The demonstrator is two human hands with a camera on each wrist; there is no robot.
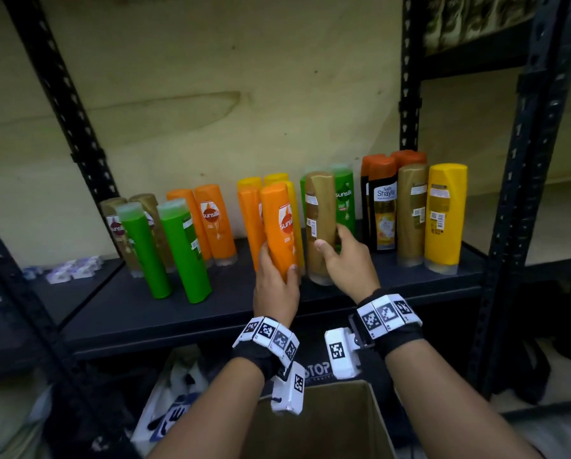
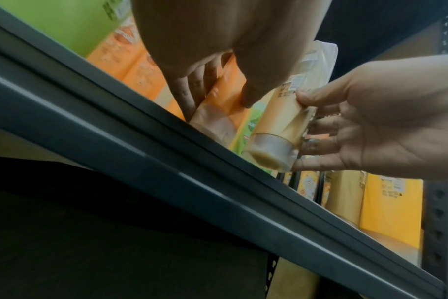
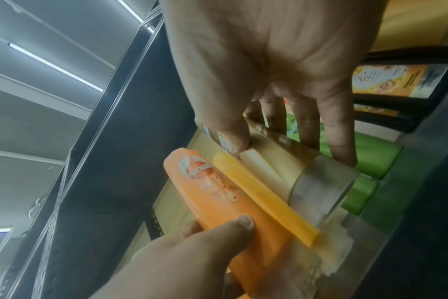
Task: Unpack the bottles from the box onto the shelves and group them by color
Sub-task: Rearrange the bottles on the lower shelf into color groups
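Bottles fill both my hands: left hand (image 1: 275, 286) wraps its fingers round the orange bottle (image 1: 280, 231), right hand (image 1: 343, 260) pinches the gold bottle (image 1: 320, 223). Both stand near upright over the shelf (image 1: 237, 309); the orange group lies to my left.

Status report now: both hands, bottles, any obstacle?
Left hand grips orange bottle. Right hand grips gold bottle. Both at crowded shelf; green bottle close behind.
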